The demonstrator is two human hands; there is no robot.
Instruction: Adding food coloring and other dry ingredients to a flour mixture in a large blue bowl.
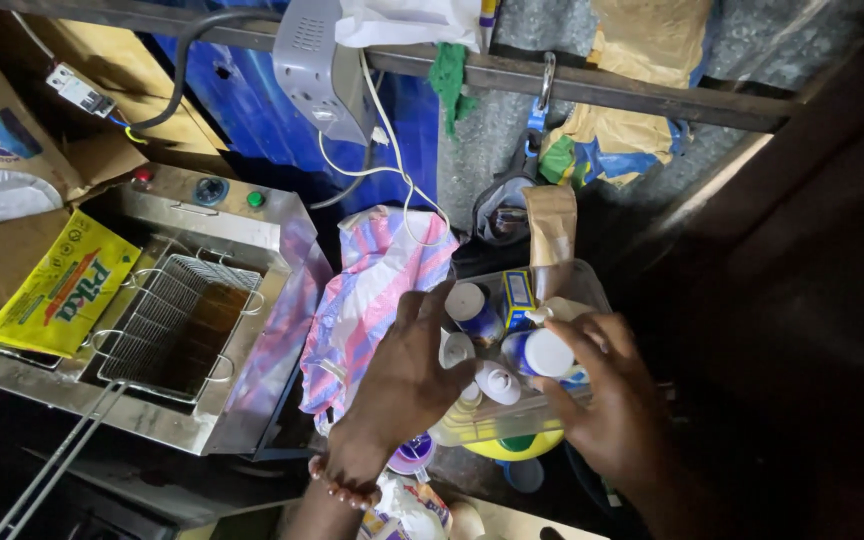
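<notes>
- Your right hand (607,385) sits over the front right of the clear plastic tub (592,285), thumb and fingers closing around a white-capped bottle (544,352) that stands upright in it; the grip looks light, at the cap end
- Your left hand (407,375) rests at the tub's left edge, fingers spread and loosely curled over the small white-topped containers (487,385) there; you cannot tell whether it grasps one or only touches them
- The bottle stands with its long axis vertical, cap facing up towards you, so it lies directly under your right fingertips and a little right of your left hand; your right hand is plainly the nearer one
- Beside it in the tub stand another white-capped bottle (472,310), a small blue and yellow box (518,296) and a brown paper pouch (552,235) leaning at the back
- Left of the tub lies a pink and blue striped bag (377,285), touching your left hand's far side
- Further left, well apart from both hands, a steel deep fryer (252,225) holds a wire basket (177,325), with a yellow sachet (62,285) lying on its left rim
- A yellow lid or bowl (512,447) shows just beneath the tub's near edge
</notes>
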